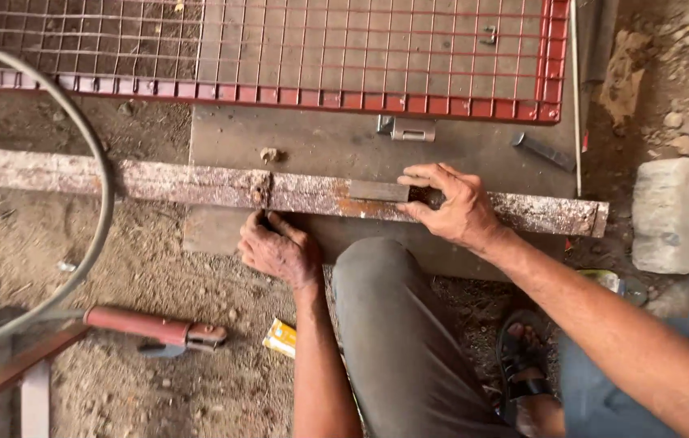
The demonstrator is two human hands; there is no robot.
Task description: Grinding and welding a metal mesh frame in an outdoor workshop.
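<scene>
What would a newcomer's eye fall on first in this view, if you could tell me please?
Probably the long rusty bar lying across the middle over a grey steel plate, with the right hand pressing a small flat metal piece onto it and the left hand touching its near edge. Next, the red-framed wire mesh panel along the top, and the red-handled electrode holder on the dirt at lower left.

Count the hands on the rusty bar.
2. The left hand touches the rusty bar from below near its middle; the right hand presses a small grey plate on it, farther right.
</scene>
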